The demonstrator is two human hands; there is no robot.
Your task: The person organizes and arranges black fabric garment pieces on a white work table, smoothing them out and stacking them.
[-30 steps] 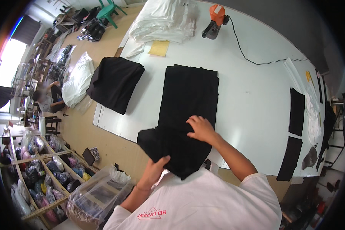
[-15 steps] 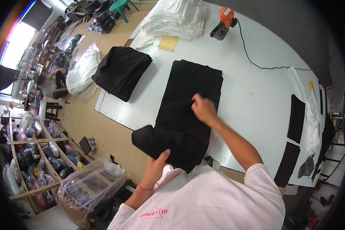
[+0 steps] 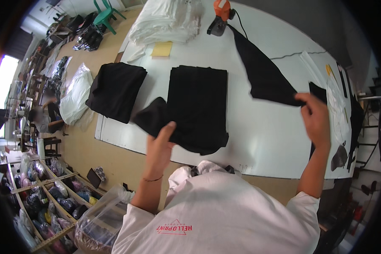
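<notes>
Moved since the earlier frame: right hand [image 3: 315,120], now hanging well to the right of the middle black stack [image 3: 197,99] instead of over it, and holding out a long black cloth piece [image 3: 264,70]. It is pinching that piece at its near right corner; the far end is reaching toward the orange tool [image 3: 221,7]. Whether the cloth is touching the white table [image 3: 262,144] cannot be told. Left hand [image 3: 158,148]: staying well apart from the right, clamping a black flap [image 3: 153,113] under its thumb at the near left side of the middle stack; the flap is blurring. Middle stack: lying toward the table's near edge. Second black stack [image 3: 116,93]: sitting to the left. White cloth pile [image 3: 167,23]: standing far left, with a yellow pad [image 3: 161,49] lying just on its near side. Grey cap [image 3: 339,158]: resting near right.
</notes>
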